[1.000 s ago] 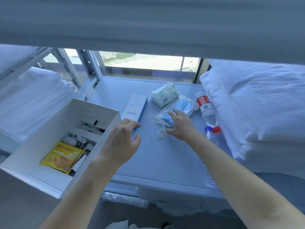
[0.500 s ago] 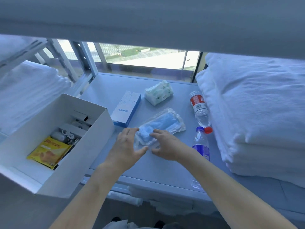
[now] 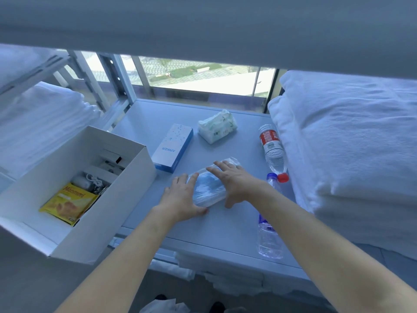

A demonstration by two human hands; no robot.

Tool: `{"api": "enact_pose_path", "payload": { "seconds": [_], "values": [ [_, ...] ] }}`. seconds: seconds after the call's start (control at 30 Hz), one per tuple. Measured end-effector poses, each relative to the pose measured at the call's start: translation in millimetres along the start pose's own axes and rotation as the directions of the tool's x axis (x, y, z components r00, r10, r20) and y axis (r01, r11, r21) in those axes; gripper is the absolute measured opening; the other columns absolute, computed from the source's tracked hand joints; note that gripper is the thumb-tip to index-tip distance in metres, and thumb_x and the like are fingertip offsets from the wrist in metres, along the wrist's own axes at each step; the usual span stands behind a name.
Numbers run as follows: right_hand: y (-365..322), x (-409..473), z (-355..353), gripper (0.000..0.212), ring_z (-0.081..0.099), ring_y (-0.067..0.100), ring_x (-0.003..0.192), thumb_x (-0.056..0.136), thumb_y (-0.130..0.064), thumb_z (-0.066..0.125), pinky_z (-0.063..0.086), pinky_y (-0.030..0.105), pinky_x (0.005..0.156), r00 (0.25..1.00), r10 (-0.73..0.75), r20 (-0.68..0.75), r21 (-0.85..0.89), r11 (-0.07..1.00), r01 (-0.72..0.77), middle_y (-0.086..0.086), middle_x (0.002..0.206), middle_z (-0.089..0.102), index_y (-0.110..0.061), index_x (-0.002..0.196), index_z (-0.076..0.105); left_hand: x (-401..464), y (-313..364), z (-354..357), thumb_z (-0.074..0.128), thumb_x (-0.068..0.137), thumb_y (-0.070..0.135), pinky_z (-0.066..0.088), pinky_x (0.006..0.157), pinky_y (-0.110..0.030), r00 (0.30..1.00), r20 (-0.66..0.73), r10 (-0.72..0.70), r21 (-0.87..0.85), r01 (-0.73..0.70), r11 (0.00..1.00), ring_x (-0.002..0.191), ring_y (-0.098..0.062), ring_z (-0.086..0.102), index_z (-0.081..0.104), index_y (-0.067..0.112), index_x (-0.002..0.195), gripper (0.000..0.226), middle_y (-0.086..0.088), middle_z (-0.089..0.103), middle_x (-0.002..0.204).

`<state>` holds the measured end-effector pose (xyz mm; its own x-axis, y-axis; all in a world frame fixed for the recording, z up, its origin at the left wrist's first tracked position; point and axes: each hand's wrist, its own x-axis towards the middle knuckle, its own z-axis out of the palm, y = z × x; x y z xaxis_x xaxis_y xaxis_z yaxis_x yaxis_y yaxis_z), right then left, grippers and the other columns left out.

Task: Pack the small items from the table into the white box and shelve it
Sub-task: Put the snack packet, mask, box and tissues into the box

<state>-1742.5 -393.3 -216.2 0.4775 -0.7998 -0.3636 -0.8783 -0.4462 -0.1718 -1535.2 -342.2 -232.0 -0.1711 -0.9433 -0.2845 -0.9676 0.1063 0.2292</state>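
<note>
Head view shows both hands now bracketing the bag of blue masks (image 3: 208,188) on the table (image 3: 225,224). A second ago only the right hand (image 3: 234,182) lay on the bag while the left hand (image 3: 180,197) hovered near the blue-and-white carton (image 3: 172,147); since then the left hand has crossed over and the bag has slid toward the near edge. The left hand rests along the bag's left end with its fingers nearly straight and the thumb tucked at the near corner. The right hand lies over the top and right side, fingers spread and straight, thumb pointing down at the near edge. Neither hand has curled round the bag yet, so this reads as squaring it up or pressing it flat before lifting, not a real grasp.

The white box (image 3: 108,213) stands open at the table's left edge, with a yellow snack packet (image 3: 67,203) and some cables and small cartons already inside. The tissue pack (image 3: 217,129), the red-capped bottle (image 3: 273,152) and the blue-capped bottle (image 3: 268,233) lie on the table, well apart from the box. By my judgement packing is partly done: the masks go next, several items follow, and shelving is not yet near.
</note>
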Motion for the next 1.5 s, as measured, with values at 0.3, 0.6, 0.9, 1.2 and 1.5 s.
{"api": "enact_pose_path", "payload": {
  "seconds": [0.3,0.6,0.9,1.2,1.5],
  "values": [
    [5.4,13.1,9.6,0.117,0.044,0.021,0.127,0.049,-0.035,0.086,0.035,0.038,0.107,0.995,-0.047,-0.085,0.031,0.998,0.05,-0.006,0.129,0.043,-0.032,0.153,0.03,-5.9,-7.6,-5.3,0.071,0.065,0.047,0.047,0.099,-0.045,0.998,-0.037,0.052,-0.003,-0.052,0.999,0.123,-0.024,0.04,0.021,0.03,0.154,0.104,0.002,0.04,0.128],
    [-22.2,-15.8,-40.3,0.103,0.045,0.019,0.114,0.052,-0.043,0.078,0.038,0.035,0.095,0.941,-0.11,-0.319,0.077,0.987,0.142,-0.009,0.113,0.043,-0.038,0.146,0.035,-35.5,-13.8,-56.4,0.067,0.068,0.034,0.053,0.09,-0.044,0.957,-0.258,0.132,-0.037,-0.146,0.989,0.12,-0.022,0.04,0.029,0.03,0.151,0.091,0.005,0.04,0.127],
    [-95.0,-20.0,-120.3,0.094,0.044,0.021,0.109,0.058,-0.044,0.078,0.048,0.045,0.092,0.836,-0.165,-0.524,0.121,0.957,0.265,-0.005,0.116,0.045,-0.034,0.144,0.042,-64.8,-72.7,-148.0,0.065,0.065,0.032,0.039,0.098,-0.03,0.846,-0.503,0.176,-0.044,-0.228,0.973,0.116,-0.019,0.044,0.038,0.028,0.149,0.089,0.005,0.046,0.123],
    [-173.3,19.4,-125.1,0.095,0.043,0.014,0.115,0.062,-0.048,0.078,0.043,0.037,0.1,0.855,-0.257,-0.451,0.143,0.924,0.354,-0.012,0.119,0.045,-0.04,0.148,0.037,-81.9,-182.2,-164.9,0.07,0.064,0.028,0.048,0.094,-0.036,0.877,-0.454,0.156,-0.03,-0.19,0.981,0.118,-0.011,0.04,0.038,0.037,0.145,0.087,0.017,0.042,0.128],
    [-235.4,73.3,-113.5,0.093,0.043,0.016,0.114,0.066,-0.058,0.072,0.044,0.039,0.1,0.892,-0.137,-0.431,0.175,0.957,0.232,-0.011,0.119,0.043,-0.038,0.149,0.035,-55.3,-257.8,-175.4,0.074,0.067,0.024,0.052,0.092,-0.041,0.901,-0.364,0.237,0.049,-0.235,0.971,0.122,-0.017,0.042,0.035,0.029,0.15,0.092,0.011,0.044,0.131]
  ]
}}
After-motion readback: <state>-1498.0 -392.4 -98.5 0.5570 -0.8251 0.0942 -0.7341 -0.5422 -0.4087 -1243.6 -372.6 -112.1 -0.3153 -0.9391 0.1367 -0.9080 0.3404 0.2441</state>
